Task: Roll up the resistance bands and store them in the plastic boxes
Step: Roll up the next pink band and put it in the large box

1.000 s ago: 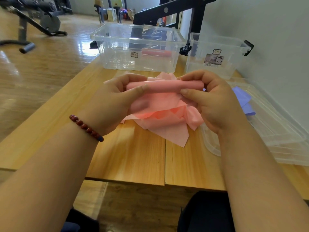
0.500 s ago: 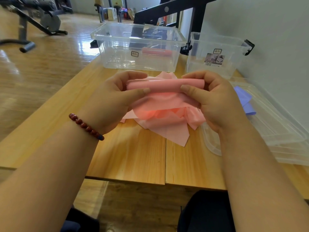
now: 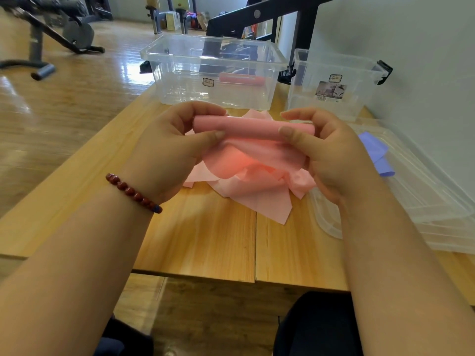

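Hands, left (image 3: 167,150) and right (image 3: 331,152), pinch smooth pink band (image 3: 253,128), half-rolled into tube.

Over the light wooden table (image 3: 205,240), the left hand (image 3: 174,150) pinches the 9 o'clock end and the right hand (image 3: 331,155) the 3 o'clock end of a half-rolled pink rubber resistance band (image 3: 253,128). Its loose tail is heaped at 6 o'clock. From the roll, a large clear plastic box (image 3: 180,86) at 12 o'clock holds a rolled pink band (image 3: 241,79). A smaller clear plastic box (image 3: 359,104) stands at 1 o'clock. At 3 o'clock a flat purple band (image 3: 375,152) lies on clear plastic lids (image 3: 424,196).
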Tool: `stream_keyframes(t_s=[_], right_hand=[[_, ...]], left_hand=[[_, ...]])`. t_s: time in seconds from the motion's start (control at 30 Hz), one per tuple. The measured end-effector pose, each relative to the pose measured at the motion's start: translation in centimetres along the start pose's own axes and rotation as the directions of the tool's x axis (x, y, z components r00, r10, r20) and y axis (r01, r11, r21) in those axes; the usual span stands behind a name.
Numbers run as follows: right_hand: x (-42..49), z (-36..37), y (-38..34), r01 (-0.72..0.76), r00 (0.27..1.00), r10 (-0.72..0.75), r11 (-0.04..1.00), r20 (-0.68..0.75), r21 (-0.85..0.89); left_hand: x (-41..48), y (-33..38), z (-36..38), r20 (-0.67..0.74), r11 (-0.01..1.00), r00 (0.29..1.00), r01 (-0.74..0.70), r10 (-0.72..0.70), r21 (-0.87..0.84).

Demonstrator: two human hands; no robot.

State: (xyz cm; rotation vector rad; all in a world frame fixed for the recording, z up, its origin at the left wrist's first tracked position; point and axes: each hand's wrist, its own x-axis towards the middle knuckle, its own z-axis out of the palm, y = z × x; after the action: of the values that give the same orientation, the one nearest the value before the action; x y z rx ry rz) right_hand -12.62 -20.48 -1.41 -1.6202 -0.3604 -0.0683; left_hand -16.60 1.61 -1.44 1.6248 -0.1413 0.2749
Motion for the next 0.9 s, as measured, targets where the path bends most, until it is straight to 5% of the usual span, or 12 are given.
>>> stream_keyframes(t_s=[0.27,0.9], right_hand=[[0.20,0.10,0.16,0.091,0.995,-0.091,0.996,-0.045,0.002],[-0.05,0.59,-0.02,0.034,0.998,-0.031,0.997,-0.048,0.072]], left_hand=[[-0.13,0.17,0.04,0.102,0.995,0.991,0.094,-0.090,-0.034],[-0.10,0.08,0.10,0.014,0.992,0.997,0.073,-0.072,-0.102]])
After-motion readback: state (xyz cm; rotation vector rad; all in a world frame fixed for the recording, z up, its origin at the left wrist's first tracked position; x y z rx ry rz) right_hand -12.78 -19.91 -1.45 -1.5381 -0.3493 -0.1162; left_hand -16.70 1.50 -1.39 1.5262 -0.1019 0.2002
